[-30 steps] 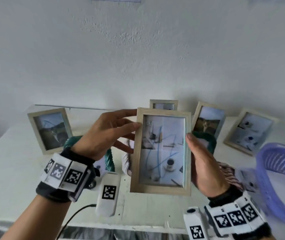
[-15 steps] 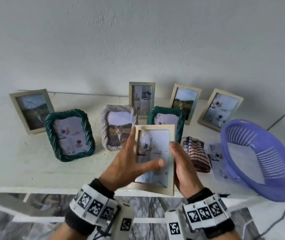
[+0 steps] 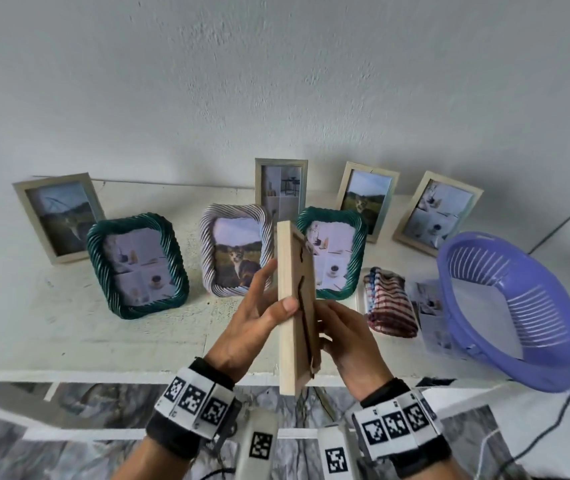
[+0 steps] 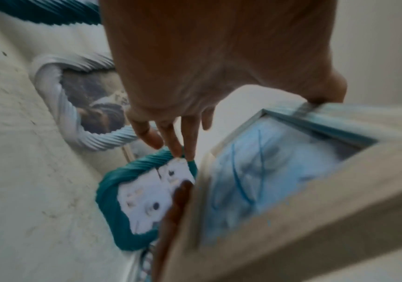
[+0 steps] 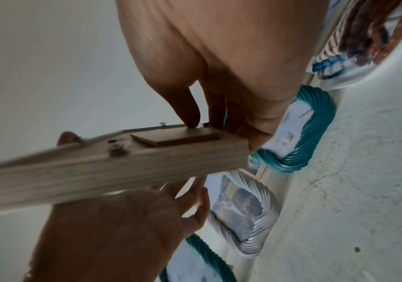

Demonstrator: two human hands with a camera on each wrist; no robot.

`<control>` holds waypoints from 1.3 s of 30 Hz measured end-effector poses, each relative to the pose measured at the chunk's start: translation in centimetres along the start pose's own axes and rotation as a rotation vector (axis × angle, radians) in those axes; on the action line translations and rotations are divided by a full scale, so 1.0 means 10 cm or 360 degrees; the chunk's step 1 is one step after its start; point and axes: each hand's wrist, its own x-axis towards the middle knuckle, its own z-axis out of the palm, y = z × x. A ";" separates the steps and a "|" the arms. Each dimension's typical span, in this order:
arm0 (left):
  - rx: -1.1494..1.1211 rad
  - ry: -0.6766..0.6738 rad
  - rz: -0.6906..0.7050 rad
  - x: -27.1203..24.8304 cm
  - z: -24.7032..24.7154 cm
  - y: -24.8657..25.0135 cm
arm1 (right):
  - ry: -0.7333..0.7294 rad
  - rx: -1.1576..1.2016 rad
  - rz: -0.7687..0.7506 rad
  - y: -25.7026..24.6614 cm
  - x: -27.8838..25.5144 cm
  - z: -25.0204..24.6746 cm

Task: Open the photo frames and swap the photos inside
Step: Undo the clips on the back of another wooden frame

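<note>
Both hands held a light wooden photo frame [image 3: 288, 306] upright and edge-on above the white table's [image 3: 68, 327] near edge, at six o'clock from the white rope-pattern frame [image 3: 235, 249]. The left hand [image 3: 248, 327] clasped it, thumb over the near edge, fingers stretched along the glass side. The right hand [image 3: 349, 341] was curled against the brown backing (its fingertips [image 5: 190, 118] pressed by a small metal tab). Two green rope frames [image 3: 138, 265] [image 3: 335, 251] flanked the white one; a purple basket [image 3: 515, 313] sat at three o'clock, a striped cloth [image 3: 389, 303] beside it.
</note>
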 end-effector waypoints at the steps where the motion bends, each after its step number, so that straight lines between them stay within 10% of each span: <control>1: -0.0028 0.0026 -0.0008 0.01 -0.06 -0.02 | 0.0059 -0.0011 -0.0014 0.02 0.01 -0.03; 7: -0.0099 0.0310 -0.0136 0.03 -0.52 -0.38 | 0.0203 -0.0539 -0.0157 0.22 0.04 -0.29; 16: 0.0720 0.0514 -0.0399 0.06 -0.61 -1.02 | 0.0421 -0.1389 -0.0165 0.70 0.12 -0.41; 27: 0.1132 0.0390 -0.0267 0.06 -0.57 -1.04 | 0.0399 -0.1610 -0.0299 0.84 0.14 -0.39; 39: 0.0925 0.0361 -0.0244 -0.01 -0.56 -1.06 | 0.0414 -0.1705 0.0171 0.68 0.24 -0.20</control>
